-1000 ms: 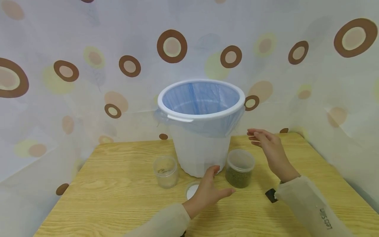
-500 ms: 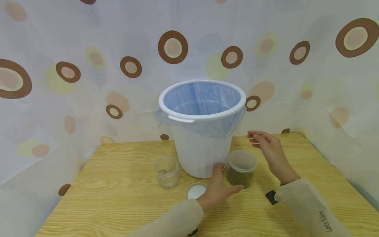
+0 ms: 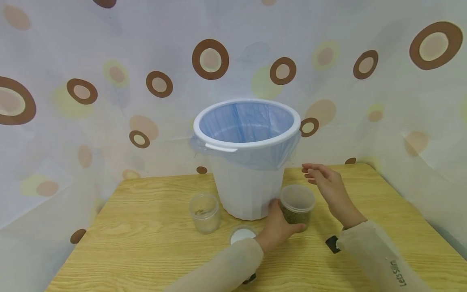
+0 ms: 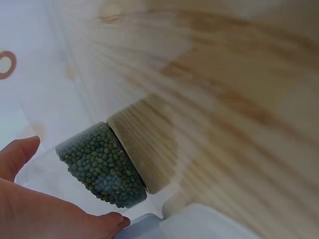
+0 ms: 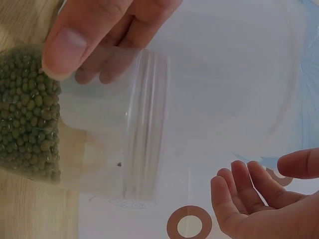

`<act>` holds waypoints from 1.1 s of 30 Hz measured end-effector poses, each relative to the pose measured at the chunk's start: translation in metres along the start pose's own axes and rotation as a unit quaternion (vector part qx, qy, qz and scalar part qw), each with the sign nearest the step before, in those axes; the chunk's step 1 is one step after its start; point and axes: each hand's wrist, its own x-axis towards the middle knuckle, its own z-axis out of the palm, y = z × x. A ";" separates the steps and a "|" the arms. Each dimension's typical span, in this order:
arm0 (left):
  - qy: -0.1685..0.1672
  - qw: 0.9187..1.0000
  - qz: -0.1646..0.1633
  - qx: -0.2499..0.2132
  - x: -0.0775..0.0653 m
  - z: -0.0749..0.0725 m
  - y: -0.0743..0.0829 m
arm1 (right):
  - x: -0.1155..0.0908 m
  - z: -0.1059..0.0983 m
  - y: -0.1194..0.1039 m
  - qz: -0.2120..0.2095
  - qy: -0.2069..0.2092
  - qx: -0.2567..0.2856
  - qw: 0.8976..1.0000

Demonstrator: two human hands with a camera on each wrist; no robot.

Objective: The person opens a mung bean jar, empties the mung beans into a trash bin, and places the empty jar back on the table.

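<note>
Upright on the table, a clear plastic jar of green mung beans [image 3: 300, 215] stands open-topped beside the bucket. My left hand [image 3: 279, 229] curves round its left side, thumb across the front and fingers behind. In the right wrist view, those fingers show through the clear wall of the jar [image 5: 30, 114], with the left thumb [image 5: 67, 52] over the near side. My right hand [image 3: 332, 192] hovers just right of and above the jar, fingers extended and holding nothing. The left wrist view has the beans [image 4: 102, 169] between thumb and fingers.
A white bucket [image 3: 248, 190] lined with a blue bag [image 3: 251, 121] stands behind the jar. Left of it sits a clear jar [image 3: 205, 215] with a few scraps inside. A round white-centred item [image 3: 242, 234] lies in front, partly behind my left wrist.
My left hand has moved right, from in front of the bucket to the mung bean jar, and its fingers now go round it. My right hand stays raised, shifting only slightly.
</note>
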 end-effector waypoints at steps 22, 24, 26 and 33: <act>0.003 0.998 0.023 0.064 0.008 0.005 -0.009 | 0.003 0.009 0.000 -0.008 -0.012 -0.009 1.000; 0.003 0.997 0.024 0.073 0.009 0.006 -0.010 | 0.003 0.009 0.000 -0.007 -0.013 -0.010 1.000; 0.005 0.996 0.031 0.085 0.009 0.006 -0.011 | 0.004 0.009 0.000 -0.006 -0.015 -0.011 1.000; 0.015 0.993 0.026 0.110 0.007 0.002 -0.006 | 0.004 0.012 0.001 -0.010 -0.017 -0.011 1.000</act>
